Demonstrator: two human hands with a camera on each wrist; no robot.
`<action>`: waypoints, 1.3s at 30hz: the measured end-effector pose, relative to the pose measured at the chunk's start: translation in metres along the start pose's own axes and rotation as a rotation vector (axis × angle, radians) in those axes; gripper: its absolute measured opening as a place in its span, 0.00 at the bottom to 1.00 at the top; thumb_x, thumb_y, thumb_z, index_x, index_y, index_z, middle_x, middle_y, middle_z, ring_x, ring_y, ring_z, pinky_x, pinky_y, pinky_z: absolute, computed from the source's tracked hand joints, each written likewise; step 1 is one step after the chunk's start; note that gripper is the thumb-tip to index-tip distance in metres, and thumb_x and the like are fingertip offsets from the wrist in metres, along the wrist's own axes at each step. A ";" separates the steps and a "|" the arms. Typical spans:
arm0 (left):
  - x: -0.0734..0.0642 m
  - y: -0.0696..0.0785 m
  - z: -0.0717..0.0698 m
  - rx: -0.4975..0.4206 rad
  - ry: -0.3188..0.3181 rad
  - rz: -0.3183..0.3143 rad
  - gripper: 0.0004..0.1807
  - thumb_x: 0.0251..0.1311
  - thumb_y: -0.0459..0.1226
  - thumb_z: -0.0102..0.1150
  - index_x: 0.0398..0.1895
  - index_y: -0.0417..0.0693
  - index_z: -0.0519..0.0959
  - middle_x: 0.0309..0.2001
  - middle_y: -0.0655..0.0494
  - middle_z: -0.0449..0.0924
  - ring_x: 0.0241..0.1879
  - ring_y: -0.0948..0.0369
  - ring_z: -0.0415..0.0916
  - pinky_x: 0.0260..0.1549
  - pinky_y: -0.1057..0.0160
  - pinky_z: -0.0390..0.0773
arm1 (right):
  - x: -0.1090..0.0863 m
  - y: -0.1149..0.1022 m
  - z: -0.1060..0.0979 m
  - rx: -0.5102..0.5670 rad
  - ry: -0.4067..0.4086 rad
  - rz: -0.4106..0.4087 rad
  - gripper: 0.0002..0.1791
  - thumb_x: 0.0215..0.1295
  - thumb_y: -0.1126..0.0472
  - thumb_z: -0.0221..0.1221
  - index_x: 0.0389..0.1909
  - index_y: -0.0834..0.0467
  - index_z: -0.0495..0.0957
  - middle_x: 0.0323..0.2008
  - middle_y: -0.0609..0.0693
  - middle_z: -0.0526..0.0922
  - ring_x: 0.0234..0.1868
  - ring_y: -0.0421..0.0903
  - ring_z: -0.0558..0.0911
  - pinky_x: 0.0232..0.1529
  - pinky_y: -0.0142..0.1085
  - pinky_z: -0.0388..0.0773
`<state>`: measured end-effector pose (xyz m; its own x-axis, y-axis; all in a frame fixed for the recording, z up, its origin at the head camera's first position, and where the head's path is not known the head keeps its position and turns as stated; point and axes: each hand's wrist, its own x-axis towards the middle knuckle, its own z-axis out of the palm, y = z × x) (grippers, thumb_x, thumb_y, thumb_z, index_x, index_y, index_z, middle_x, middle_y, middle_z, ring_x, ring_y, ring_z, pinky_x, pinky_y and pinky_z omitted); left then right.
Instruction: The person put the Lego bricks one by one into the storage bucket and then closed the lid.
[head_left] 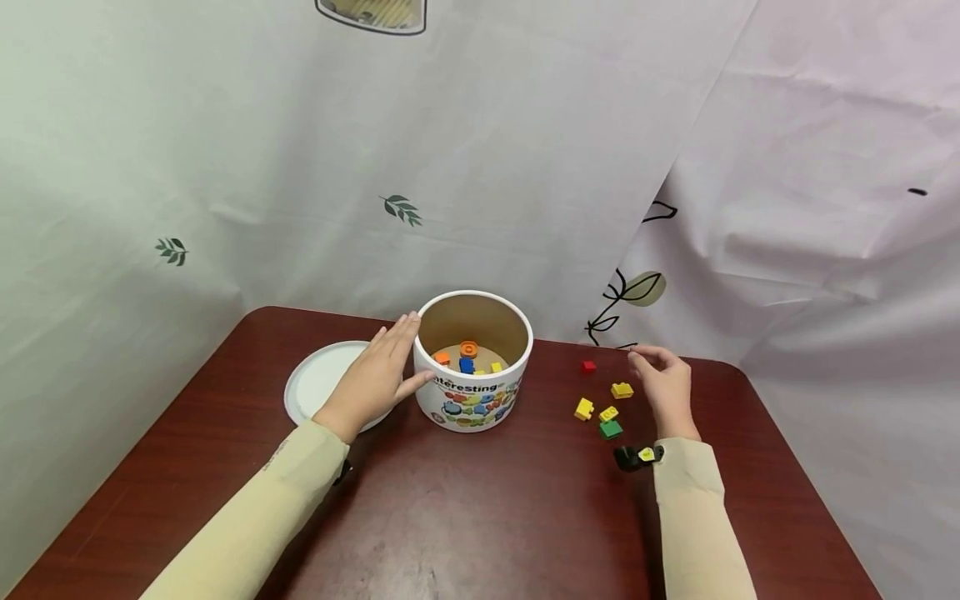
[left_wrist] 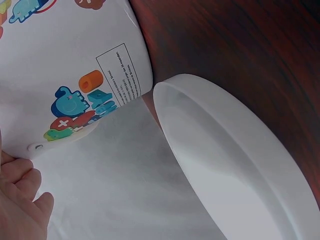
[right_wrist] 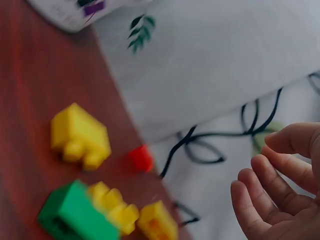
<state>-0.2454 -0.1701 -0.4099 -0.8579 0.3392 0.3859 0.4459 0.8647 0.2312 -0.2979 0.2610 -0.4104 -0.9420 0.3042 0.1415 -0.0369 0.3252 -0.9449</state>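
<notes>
A white printed bucket stands upright on the table, several toy bricks lying at its bottom, among them an orange brick and a blue brick. My left hand lies along the bucket's left side with straight fingers, the fingertips right at its rim. Over the right of the table is my right hand, loosely bent and holding nothing. Near it lie a red brick, a green brick and several yellow ones, such as the yellow brick nearest the bucket.
Left of the bucket, partly behind my left hand, is a round white lid with a raised rim. The dark red wooden table ends at a pale hanging cloth printed with leaves.
</notes>
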 end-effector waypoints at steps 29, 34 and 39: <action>0.001 0.000 0.001 0.003 -0.008 -0.005 0.49 0.68 0.55 0.61 0.78 0.33 0.53 0.78 0.40 0.53 0.78 0.48 0.51 0.75 0.43 0.54 | 0.001 0.057 0.003 -0.379 -0.157 0.130 0.30 0.64 0.56 0.68 0.60 0.72 0.75 0.54 0.70 0.78 0.53 0.63 0.77 0.54 0.54 0.77; 0.001 0.000 0.000 0.008 -0.001 0.000 0.49 0.68 0.55 0.61 0.78 0.32 0.54 0.78 0.40 0.53 0.78 0.47 0.52 0.74 0.43 0.55 | 0.001 0.057 0.003 -0.382 -0.149 0.117 0.29 0.64 0.57 0.67 0.60 0.72 0.76 0.53 0.70 0.78 0.52 0.63 0.77 0.52 0.53 0.77; 0.001 -0.001 0.000 0.009 -0.009 -0.005 0.49 0.68 0.55 0.61 0.78 0.33 0.53 0.78 0.40 0.53 0.78 0.48 0.51 0.75 0.44 0.54 | 0.000 0.057 0.003 -0.385 -0.148 0.120 0.29 0.65 0.57 0.67 0.59 0.72 0.77 0.53 0.70 0.79 0.52 0.62 0.77 0.52 0.53 0.77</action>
<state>-0.2465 -0.1704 -0.4096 -0.8622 0.3383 0.3771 0.4396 0.8695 0.2250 -0.3011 0.2764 -0.4648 -0.9709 0.2372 -0.0334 0.1765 0.6141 -0.7693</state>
